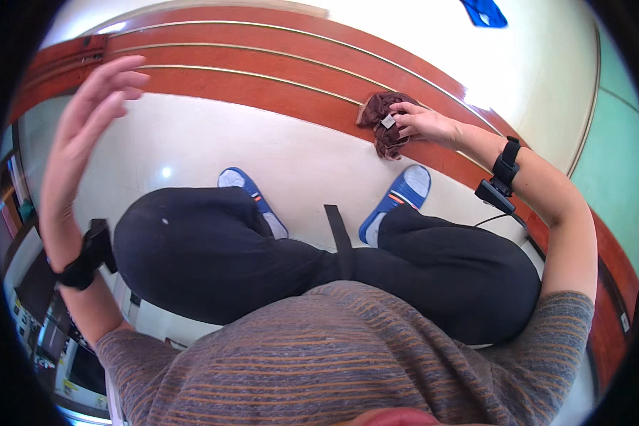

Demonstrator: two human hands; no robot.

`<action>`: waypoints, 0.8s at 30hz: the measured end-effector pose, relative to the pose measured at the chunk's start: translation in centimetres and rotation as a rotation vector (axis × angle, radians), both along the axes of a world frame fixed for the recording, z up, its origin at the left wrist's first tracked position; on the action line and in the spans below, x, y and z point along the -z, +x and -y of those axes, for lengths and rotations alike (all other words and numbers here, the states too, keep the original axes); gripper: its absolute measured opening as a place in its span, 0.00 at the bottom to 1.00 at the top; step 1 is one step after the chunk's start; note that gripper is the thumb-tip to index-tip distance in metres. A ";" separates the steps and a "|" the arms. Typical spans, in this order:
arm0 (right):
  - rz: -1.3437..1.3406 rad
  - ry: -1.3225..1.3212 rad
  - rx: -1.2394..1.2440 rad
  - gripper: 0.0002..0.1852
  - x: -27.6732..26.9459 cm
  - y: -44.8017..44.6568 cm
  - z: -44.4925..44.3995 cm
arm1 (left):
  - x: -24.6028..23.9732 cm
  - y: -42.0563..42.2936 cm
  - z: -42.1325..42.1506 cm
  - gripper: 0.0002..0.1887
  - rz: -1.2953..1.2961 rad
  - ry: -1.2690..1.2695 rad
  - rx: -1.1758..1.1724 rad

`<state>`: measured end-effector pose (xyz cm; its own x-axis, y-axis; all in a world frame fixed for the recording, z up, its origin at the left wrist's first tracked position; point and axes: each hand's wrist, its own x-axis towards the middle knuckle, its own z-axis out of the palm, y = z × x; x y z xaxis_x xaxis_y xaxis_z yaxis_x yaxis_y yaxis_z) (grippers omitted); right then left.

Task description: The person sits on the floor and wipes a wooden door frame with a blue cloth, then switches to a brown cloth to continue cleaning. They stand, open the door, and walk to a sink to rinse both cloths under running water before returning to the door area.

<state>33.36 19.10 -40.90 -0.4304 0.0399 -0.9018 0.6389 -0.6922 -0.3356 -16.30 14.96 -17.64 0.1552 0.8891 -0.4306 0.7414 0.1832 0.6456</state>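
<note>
My right hand (425, 125) is on a crumpled dark brown cloth (382, 106), its fingers gripping the fabric near a small white tag (388, 121). That cloth lies against a long reddish-brown wooden panel (277, 64) with thin pale metallic lines along it. Part of the cloth is hidden under my fingers. At the upper left, my left hand (93, 106) is raised with nothing in it, fingers spread and slightly curled. It overlaps the left end of the panel in view; whether it touches the wood cannot be told.
Below me, my feet in blue slippers (399, 194) stand on a pale tiled floor (191, 138). A blue item (484, 11) lies on the white surface beyond the panel. A cable (492, 219) runs from the device on my right forearm. Cluttered shelves (42, 319) stand at left.
</note>
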 end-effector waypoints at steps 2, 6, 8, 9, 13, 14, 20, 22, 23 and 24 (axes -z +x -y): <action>-0.042 0.002 0.016 0.33 0.2 -3.9 -0.1 | 4.7 -1.8 1.6 0.23 0.113 -0.089 -0.030; -0.114 -0.008 0.116 0.30 2.2 -14.7 -1.1 | 14.3 -3.0 4.8 0.23 0.298 -0.292 -0.091; -0.196 -0.012 0.152 0.31 3.6 -21.3 -2.2 | 17.6 -2.7 5.4 0.26 0.317 -0.304 -0.107; -0.140 -0.040 0.172 0.31 5.2 -24.5 -2.5 | 20.3 -2.1 5.6 0.29 0.334 -0.301 -0.131; -0.388 -0.025 0.350 0.24 6.8 -37.3 -2.9 | 24.7 -2.5 4.6 0.48 0.142 0.103 -0.168; -0.499 -0.020 0.333 0.23 6.8 -39.4 -3.4 | 25.7 -2.8 4.1 0.52 0.134 0.181 -0.193; -0.275 0.440 0.088 0.24 5.4 -37.2 -8.1 | 30.8 -2.6 2.3 0.50 -0.287 0.361 -0.079; -0.225 0.453 0.000 0.25 5.2 -31.8 -9.7 | 32.7 -2.7 2.0 0.38 -0.365 0.411 -0.068; -0.187 0.483 -0.052 0.25 4.6 -28.7 -10.3 | 33.3 -3.7 2.0 0.35 -0.373 0.369 -0.072; -0.120 0.552 -0.098 0.25 4.2 -25.0 -10.8 | 34.2 -5.1 1.5 0.33 -0.409 0.443 -0.147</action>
<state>8.38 29.91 -45.13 -0.5542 0.4453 -0.7032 0.6265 -0.3331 -0.7047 -21.36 13.43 -51.88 -0.0823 0.9965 -0.0147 0.9320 0.0822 0.3529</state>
